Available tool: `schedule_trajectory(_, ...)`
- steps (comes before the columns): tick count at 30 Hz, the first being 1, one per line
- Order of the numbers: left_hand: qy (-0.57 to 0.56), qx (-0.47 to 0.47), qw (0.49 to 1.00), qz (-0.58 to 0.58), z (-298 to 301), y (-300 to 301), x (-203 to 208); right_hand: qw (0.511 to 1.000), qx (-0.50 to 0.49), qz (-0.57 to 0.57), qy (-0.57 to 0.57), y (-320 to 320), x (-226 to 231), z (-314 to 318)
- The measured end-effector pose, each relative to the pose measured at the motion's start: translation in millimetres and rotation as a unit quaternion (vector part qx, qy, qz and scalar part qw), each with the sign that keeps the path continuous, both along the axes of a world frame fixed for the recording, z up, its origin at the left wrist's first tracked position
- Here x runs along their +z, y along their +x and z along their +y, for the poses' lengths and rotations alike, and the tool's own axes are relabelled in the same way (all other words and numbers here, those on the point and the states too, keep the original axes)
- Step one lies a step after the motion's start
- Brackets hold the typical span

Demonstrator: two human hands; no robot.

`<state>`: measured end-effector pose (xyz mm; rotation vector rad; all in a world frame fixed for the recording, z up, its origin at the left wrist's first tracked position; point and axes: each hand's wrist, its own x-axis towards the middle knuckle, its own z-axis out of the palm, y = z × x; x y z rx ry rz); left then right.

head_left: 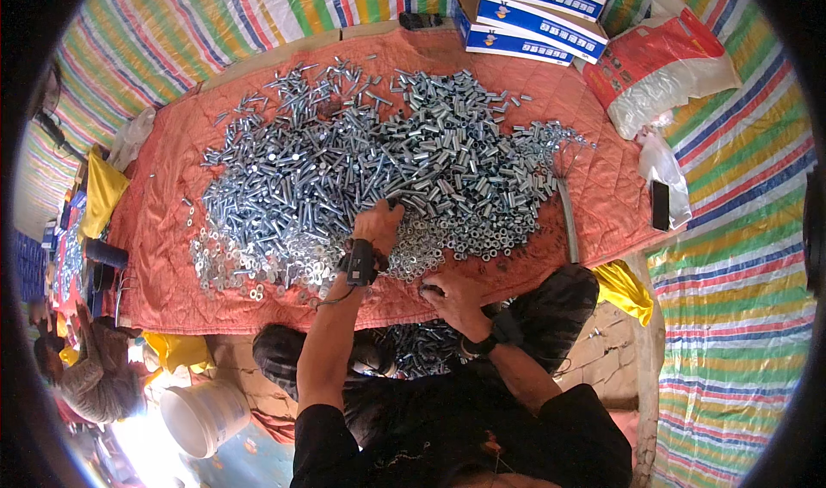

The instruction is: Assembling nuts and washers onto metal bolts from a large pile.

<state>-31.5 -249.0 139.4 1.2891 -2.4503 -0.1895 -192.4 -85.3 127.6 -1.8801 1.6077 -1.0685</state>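
Note:
My left hand reaches into the middle of a big heap, its fingers bent down at the edge of the metal sleeves and bolts. What its fingertips grip is hidden among the parts. Closer to me, my right hand is held over the table's near edge, thumb and fingers pinched around a small dark piece too unclear to name. Washers are spread along the heap's near left side, and nuts along its near right. Below the edge, between my knees, lie many dark metal pieces.
A quilted red cloth covers the table. Blue-and-white boxes are stacked at the back right, beside a red-and-white sack. A metal-handled tool and a phone lie right. A white bucket stands lower left, near another person.

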Motion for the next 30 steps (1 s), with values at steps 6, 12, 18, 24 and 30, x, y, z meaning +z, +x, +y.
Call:
schedule_trajectory(6,0.008,0.005,1.0,-0.011,1,6,3,0.999,-0.009,0.013,0.034,3,9,4)
schedule_trajectory(12,-0.031,0.053,0.982,0.177,16,23,-17,0.999,0.038,0.004,0.033,3,5,3)
schedule_trajectory(18,0.026,0.06,0.983,0.172,22,28,-3,0.998,0.038,0.039,0.022,3,6,0)
schedule_trajectory(24,0.087,0.145,0.936,0.308,29,28,9,0.982,-0.037,-0.117,0.142,6,-5,-3)
schedule_trajectory(30,0.306,0.146,0.744,0.576,58,29,17,0.967,-0.048,-0.171,0.184,-1,-7,-9)
